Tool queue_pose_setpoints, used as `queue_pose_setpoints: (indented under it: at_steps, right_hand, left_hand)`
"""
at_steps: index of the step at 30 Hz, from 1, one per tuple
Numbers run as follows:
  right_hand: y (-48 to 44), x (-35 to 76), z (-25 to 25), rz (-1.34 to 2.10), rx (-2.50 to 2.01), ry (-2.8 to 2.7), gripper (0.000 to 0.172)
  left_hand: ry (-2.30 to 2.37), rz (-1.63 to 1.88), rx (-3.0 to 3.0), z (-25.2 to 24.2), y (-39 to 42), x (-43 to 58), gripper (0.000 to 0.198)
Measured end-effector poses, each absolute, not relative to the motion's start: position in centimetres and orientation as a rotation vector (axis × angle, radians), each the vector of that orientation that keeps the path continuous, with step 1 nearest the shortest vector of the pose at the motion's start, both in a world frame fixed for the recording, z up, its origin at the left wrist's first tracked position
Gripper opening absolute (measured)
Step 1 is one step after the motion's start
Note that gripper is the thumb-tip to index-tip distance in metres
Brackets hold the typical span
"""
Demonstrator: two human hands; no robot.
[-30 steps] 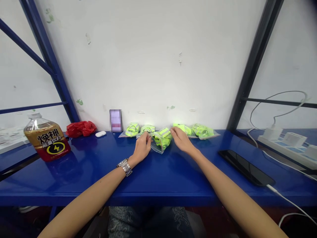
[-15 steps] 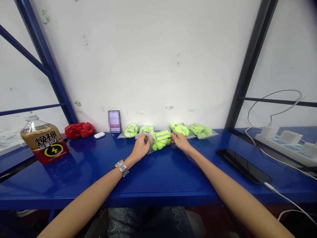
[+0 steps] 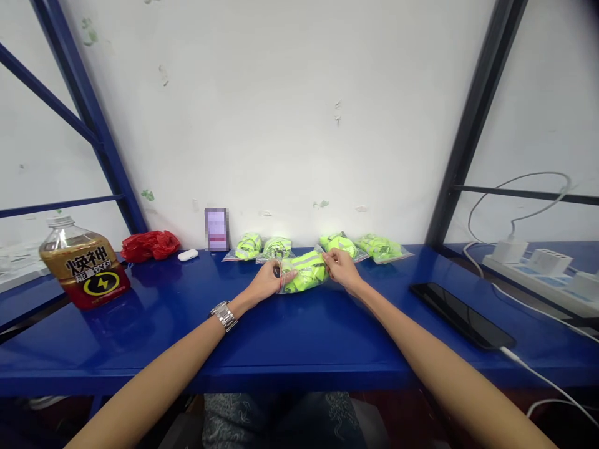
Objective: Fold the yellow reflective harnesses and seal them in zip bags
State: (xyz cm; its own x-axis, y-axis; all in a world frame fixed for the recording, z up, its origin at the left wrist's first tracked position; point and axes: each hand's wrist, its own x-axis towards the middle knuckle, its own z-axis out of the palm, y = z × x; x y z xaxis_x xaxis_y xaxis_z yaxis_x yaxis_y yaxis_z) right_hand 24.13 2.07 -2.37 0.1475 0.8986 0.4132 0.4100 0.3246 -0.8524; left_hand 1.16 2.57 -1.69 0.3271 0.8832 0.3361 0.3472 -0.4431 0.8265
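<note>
A clear zip bag (image 3: 306, 288) holds a folded neon-yellow reflective vest (image 3: 309, 267) with grey strips, lying slightly above or on the blue table between my hands. My left hand (image 3: 267, 279) grips the bag's left end by its red-lined opening, the thumb lying over the plastic. A small dark spot shows at the left fingers; what it is I cannot make out. At the opposite end, my right hand (image 3: 341, 268) pinches the bag's upper right corner with fingers closed. Behind them, similar bagged vests (image 3: 249, 246) lie along the wall, two on either side.
On the left stand a large drink bottle (image 3: 87, 265), a red plastic bag (image 3: 150, 246), a white case (image 3: 188, 255) and a propped phone (image 3: 216, 229). To the right, a black phone (image 3: 461, 313) charges by cable near a white power strip (image 3: 543, 274). Metal posts flank the blue table (image 3: 299, 340).
The bagged vest has tilted and shifted slightly toward me. My left thumb now lies across the bag's opening, and my right hand has moved up to its corner.
</note>
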Motion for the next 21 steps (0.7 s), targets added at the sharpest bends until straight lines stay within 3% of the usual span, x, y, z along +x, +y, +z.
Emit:
queue_pose_setpoints:
  at_steps: [6, 21]
  right_hand:
    - [2.1, 23.7, -2.0, 0.391, -1.281, -1.487, 0.026]
    - [3.7, 27.2, -1.3, 0.156, -1.485, -1.206, 0.016]
  left_hand:
    - [1.251, 1.149, 2.119, -2.1, 3.0, 2.0, 0.024]
    - [0.947, 1.366, 2.611, -1.3, -1.8, 2.8, 0.021]
